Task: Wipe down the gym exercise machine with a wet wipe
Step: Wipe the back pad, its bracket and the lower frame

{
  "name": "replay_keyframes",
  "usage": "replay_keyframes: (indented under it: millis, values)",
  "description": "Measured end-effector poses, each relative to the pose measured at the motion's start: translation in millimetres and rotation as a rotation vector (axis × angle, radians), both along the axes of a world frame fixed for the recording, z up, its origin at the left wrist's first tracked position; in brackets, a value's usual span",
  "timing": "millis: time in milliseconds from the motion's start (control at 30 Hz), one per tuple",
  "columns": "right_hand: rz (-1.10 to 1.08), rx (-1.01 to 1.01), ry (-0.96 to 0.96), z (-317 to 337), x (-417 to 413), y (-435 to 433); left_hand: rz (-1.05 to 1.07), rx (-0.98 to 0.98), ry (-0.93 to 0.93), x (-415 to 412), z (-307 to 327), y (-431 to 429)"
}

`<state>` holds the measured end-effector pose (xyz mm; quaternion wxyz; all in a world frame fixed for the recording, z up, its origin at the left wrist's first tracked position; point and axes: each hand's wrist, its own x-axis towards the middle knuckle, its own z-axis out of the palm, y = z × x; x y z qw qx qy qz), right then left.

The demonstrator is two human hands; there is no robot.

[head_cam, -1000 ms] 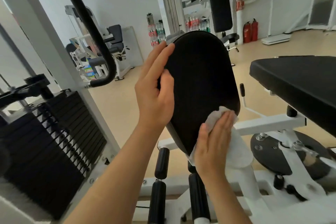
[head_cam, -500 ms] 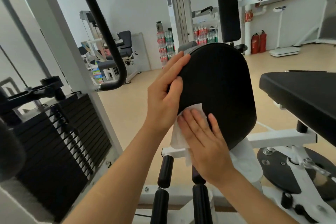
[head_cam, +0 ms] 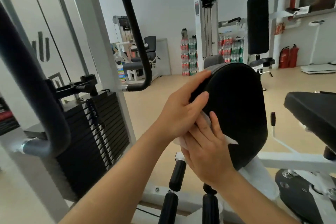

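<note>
Pad (head_cam: 240, 111): black upright cushion of the machine, centre of view.
Left hand (head_cam: 179, 112): fingers wrapped behind the pad's left edge, thumb on its face, bracing it.
Right hand (head_cam: 205, 151): fingers straight and flat, pressing the wet wipe (head_cam: 231, 140) against the pad's lower-left face; wipe mostly hidden beneath the palm.
Technique: press evenly, overlap strokes, and shift the bracing grip so the covered rim is wiped too.
</note>
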<state>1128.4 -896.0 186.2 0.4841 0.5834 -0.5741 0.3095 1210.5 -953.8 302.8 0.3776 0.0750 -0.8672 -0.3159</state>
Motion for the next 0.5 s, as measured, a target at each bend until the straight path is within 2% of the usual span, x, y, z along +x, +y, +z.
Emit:
replay_keyframes:
  millis: [133, 200, 267, 333, 400, 433, 500]
  values:
    - [0.178, -0.042, 0.003, 22, 36, -1, 0.074, 0.031, -0.078, 38, 5, 0]
    - [0.364, 0.017, -0.096, 30, 64, -5, 0.15, 0.111, -0.081, 69, 6, 1]
    - [0.704, 0.16, -0.412, 43, 95, -9, 0.19, 0.293, -0.006, 108, 5, -2]
    - [1.012, 0.309, -0.882, 65, 121, -8, 0.2, 0.436, 0.061, 147, 3, -6]
    - [1.134, 0.472, -1.32, 82, 133, -18, 0.257, 0.435, 0.008, 178, 1, -7]
    - [1.155, 0.566, -1.469, 85, 134, -27, 0.303, 0.424, -0.023, 188, 1, -8]
    - [1.163, 0.651, -1.593, 95, 136, -41, 0.406, 0.393, -0.01, 198, 5, -10]
